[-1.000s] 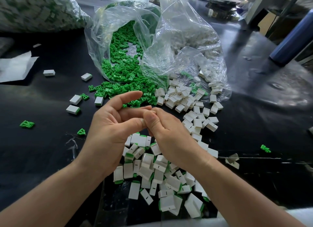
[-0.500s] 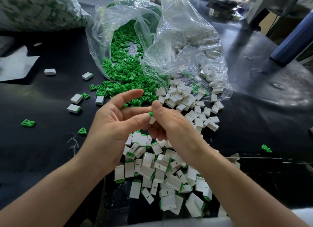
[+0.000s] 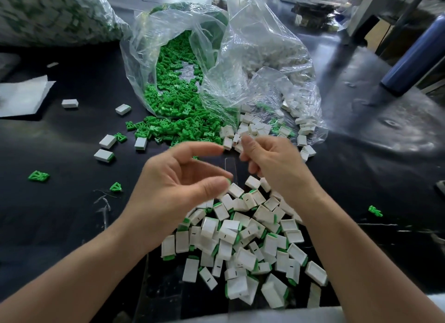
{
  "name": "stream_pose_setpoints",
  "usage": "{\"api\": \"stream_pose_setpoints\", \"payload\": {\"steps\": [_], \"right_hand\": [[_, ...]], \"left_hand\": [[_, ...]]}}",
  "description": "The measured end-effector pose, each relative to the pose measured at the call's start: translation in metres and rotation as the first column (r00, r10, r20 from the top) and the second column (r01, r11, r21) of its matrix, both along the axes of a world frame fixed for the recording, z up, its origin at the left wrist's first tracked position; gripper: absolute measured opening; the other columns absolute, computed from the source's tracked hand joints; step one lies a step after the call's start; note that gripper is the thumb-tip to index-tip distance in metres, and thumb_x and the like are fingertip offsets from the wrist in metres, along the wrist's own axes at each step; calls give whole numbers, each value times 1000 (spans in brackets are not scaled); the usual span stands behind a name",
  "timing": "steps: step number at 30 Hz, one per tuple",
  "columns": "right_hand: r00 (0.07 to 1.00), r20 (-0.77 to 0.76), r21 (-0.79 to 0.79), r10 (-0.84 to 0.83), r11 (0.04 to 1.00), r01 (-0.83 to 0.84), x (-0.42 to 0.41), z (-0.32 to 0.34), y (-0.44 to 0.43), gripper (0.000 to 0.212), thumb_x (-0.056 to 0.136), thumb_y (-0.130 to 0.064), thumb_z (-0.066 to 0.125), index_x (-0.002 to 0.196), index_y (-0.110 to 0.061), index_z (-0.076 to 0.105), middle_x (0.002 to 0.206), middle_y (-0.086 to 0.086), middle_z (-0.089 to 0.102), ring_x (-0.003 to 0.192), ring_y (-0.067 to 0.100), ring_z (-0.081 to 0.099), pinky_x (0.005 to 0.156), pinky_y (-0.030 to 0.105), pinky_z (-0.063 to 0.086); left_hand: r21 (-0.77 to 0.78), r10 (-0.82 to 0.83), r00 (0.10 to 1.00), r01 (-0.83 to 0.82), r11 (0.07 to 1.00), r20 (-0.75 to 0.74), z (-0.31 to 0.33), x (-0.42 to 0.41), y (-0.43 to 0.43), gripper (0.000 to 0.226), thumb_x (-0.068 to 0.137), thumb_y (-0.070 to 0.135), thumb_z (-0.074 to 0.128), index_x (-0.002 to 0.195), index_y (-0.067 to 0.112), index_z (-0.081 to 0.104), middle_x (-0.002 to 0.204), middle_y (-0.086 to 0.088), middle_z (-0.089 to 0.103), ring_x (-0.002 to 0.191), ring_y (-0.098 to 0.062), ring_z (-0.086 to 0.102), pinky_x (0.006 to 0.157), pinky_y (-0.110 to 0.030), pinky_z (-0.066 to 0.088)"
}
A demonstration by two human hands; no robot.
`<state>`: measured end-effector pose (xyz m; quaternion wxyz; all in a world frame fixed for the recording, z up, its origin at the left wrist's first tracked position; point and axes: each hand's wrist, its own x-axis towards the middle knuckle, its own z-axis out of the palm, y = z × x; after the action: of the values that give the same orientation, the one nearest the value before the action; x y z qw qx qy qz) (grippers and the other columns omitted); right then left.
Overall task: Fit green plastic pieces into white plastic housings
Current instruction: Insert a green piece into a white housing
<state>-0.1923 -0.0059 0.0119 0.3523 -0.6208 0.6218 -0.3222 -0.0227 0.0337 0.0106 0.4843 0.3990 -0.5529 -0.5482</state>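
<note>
The loose green plastic pieces (image 3: 178,127) spill from the mouth of a clear plastic bag (image 3: 144,57) in the upper centre. Just to their right, the empty white plastic housings (image 3: 252,130) pour from a second clear bag (image 3: 269,57). Both supplies lie within one reach.

The right hand (image 3: 274,163) hangs at the near edge of the white spill with its fingers curled, probably going for the next housing. The left hand (image 3: 178,188) hovers beside it, index finger lifted away from the thumb and the other fingers bent toward it. A sliver of green shows at the thumb tip. Motion blur smears both hands, so I cannot tell whether either one pinches a part or holds nothing.

Under the wrists, in the lower centre, lies the heap of fitted housings with green edges (image 3: 240,238), likely dropped there to keep them apart from the raw stock.

Around this, stray housings and green bits dot the black table (image 3: 60,214) at mid left. A white sheet (image 3: 21,94) lies at the left edge and a blue cylinder (image 3: 414,57) leans at upper right. Nothing stands between the hands and either spill.
</note>
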Motion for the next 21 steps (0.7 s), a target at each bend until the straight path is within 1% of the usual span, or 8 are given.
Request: {"api": "stream_pose_setpoints", "payload": {"steps": [2, 5, 8, 11, 13, 15, 18, 21], "right_hand": [[985, -152, -86, -83, 994, 71, -8, -4, -6, 34, 92, -38, 49, 74, -11, 60, 63, -4, 55, 60, 8, 48, 61, 28, 40], [949, -266, -188, -171, 974, 123, -15, -8, -12, 15, 92, -29, 54, 89, -20, 66, 72, -10, 56, 72, 9, 52, 70, 25, 42], [916, -369, -247, -156, 967, 65, -12, -14, -16, 21, 91, -23, 55, 107, -16, 67, 103, 1, 61, 96, 17, 53, 88, 27, 40], [873, -485, -295, -59, 950, -99, 0, -18, -18, 29, 92, -20, 53, 120, -17, 60, 120, 3, 60, 114, 20, 47, 98, 31, 31], [844, -536, -285, 25, 935, -209, 7, -19, -20, 38, 94, -18, 49, 131, -19, 50, 132, 0, 54, 125, 17, 40, 103, 32, 25], [791, -601, -206, 117, 933, -295, 10, -22, -23, 47, 96, -20, 42, 142, -22, 32, 146, -4, 38, 138, 13, 24, 110, 32, 14], [706, -680, -93, 199, 931, -352, 10, -29, -24, 54, 98, -23, 38, 147, -24, 15, 153, -4, 23, 143, 11, 7, 113, 31, -4], [731, -668, -166, 135, 931, -324, 9, -29, -24, 55, 93, -22, 49, 144, -23, 27, 148, -2, 35, 141, 12, 17, 113, 35, -5]], "left_hand": [[-6, -52, 998, 52, 999, 30, 1, -2, 3, 37, 51, 37, 72, 86, 25, 69, 79, 0, 74, 70, -12, 71, 57, -13, 51], [5, 40, 997, -41, 999, 72, -1, 1, -1, 36, 52, 43, 69, 84, 25, 69, 79, 0, 74, 69, -14, 70, 52, -14, 49], [32, 146, 985, -150, 988, 87, -3, 4, -7, 29, 60, 35, 67, 87, 23, 67, 77, 1, 74, 66, -12, 69, 51, -16, 48], [61, 233, 971, -236, 970, 57, -6, 6, -12, 13, 77, 16, 65, 89, 20, 65, 74, 1, 74, 62, -9, 68, 51, -17, 50], [74, 274, 961, -276, 958, 34, -7, 7, -15, 15, 82, 8, 62, 90, 20, 64, 73, 1, 73, 61, -9, 67, 51, -18, 50], [84, 295, 955, -296, 952, 23, -7, 8, -16, 16, 84, 6, 60, 91, 20, 63, 72, 1, 73, 61, -9, 67, 50, -17, 49], [86, 298, 954, -298, 951, 16, -6, 9, -16, 16, 84, 6, 60, 92, 19, 63, 71, 1, 73, 61, -9, 67, 49, -16, 49], [80, 298, 955, -298, 951, 11, -7, 8, -17, 17, 84, 4, 60, 92, 19, 63, 71, 1, 73, 60, -8, 67, 49, -16, 49]]}}
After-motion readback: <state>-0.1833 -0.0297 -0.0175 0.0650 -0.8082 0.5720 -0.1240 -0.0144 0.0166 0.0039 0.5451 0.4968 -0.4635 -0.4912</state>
